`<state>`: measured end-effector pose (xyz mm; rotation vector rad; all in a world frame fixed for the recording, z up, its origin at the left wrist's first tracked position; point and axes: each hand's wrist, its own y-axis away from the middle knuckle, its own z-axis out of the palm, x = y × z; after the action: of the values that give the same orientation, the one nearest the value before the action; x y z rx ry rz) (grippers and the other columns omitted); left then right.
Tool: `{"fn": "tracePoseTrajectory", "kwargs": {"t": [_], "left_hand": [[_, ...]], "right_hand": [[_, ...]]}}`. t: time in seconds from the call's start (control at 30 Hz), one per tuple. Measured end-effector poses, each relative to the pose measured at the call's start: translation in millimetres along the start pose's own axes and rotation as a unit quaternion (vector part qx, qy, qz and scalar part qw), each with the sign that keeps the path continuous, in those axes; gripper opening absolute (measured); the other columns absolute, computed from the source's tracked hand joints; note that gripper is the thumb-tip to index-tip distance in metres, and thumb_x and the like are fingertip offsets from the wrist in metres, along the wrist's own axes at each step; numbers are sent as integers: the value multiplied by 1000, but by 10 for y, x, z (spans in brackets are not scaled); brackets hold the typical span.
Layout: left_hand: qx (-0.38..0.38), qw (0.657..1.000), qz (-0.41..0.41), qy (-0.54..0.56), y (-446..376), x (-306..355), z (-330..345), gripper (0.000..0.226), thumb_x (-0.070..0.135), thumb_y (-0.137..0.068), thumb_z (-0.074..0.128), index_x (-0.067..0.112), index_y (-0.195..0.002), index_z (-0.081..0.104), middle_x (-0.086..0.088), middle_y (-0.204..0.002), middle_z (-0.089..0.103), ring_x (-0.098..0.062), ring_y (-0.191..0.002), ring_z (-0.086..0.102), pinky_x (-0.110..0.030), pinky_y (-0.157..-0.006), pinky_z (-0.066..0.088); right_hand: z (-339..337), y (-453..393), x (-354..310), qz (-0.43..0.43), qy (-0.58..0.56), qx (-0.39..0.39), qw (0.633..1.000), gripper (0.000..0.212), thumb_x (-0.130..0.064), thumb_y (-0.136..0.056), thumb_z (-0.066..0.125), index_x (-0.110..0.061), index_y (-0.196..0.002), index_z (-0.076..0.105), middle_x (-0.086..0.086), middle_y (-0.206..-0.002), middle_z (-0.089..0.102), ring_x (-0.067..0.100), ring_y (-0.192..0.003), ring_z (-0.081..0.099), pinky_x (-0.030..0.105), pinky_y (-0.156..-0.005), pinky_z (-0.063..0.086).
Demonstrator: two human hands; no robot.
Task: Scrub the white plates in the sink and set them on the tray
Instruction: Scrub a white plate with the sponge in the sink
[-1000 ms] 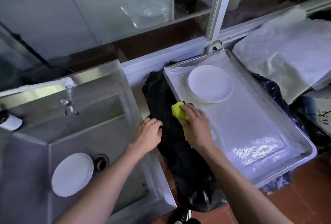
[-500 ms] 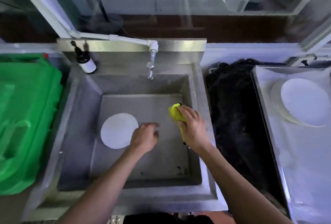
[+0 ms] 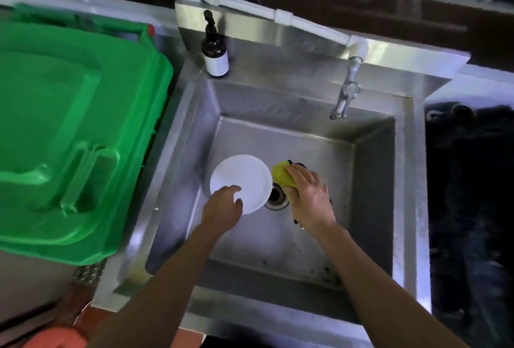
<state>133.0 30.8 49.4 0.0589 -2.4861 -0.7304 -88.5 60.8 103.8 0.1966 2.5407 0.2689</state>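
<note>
Now, left hand [image 3: 222, 205]: has reached the white plate [image 3: 240, 180] at frame centre, fingers loose, not gripping.
Right hand [image 3: 308, 197]: still clutching yellow sponge [image 3: 282, 176], now beside the plate.

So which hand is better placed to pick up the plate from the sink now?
The left hand: it hovers open over the near edge of the plate. The right hand is busy gripping the yellow sponge beside the drain.
</note>
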Motion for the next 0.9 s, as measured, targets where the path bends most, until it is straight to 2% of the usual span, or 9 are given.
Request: {"fn": "tracePoseTrajectory", "kwargs": {"t": [0.2, 0.37, 0.5, 0.63, 0.77, 0.9], "left_hand": [[15, 994, -81, 77, -339, -420, 131, 48, 23, -100, 59, 17, -147, 51, -8, -150, 54, -28, -135, 52, -40, -113, 42], [6, 965, -185, 186, -661, -699, 356, 59, 19, -98, 59, 15, -154, 41, -11, -155, 47, -27, -140, 47, -35, -111, 38], [11, 946, -231, 228, -845, -841, 523, 65, 15, -96, 60, 12, -156, 36, -11, -159, 40, -27, -145, 41, -36, -112, 38], [51, 935, -242, 256, -900, -892, 633, 55, 11, -93, 60, 5, -147, 49, -13, -150, 54, -27, -137, 51, -41, -113, 42], [80, 923, -247, 285, -868, -881, 688, 52, 13, -92, 60, 9, -144, 54, -9, -144, 60, -27, -131, 57, -43, -109, 47], [120, 883, -281, 355, -869, -857, 688, 45, 10, -88, 62, 15, -133, 63, -5, -130, 68, -28, -116, 64, -50, -97, 56]], "right_hand": [[524, -305, 38, -21, -8, -34, 999, 48, -16, -97, 56, -22, -144, 48, -2, -151, 48, 34, -131, 43, 49, -104, 38], [880, -481, 164, -23, -7, -69, 997, 49, -17, -98, 56, -24, -146, 49, -4, -153, 45, 31, -135, 39, 45, -108, 34], [1032, -538, 302, -18, -10, -74, 997, 48, -18, -97, 57, -26, -143, 50, -7, -151, 47, 31, -131, 42, 45, -105, 37], [1113, -555, 362, -13, -6, -82, 997, 47, -19, -96, 57, -26, -142, 50, -8, -150, 48, 30, -131, 42, 44, -102, 38], [1154, -553, 371, 4, -12, -88, 996, 49, -18, -95, 60, -26, -142, 51, -6, -150, 48, 30, -134, 40, 45, -102, 38], [1147, -536, 360, 12, -17, -88, 996, 49, -19, -94, 60, -26, -142, 52, -6, -150, 48, 29, -136, 39, 45, -103, 38]]}}
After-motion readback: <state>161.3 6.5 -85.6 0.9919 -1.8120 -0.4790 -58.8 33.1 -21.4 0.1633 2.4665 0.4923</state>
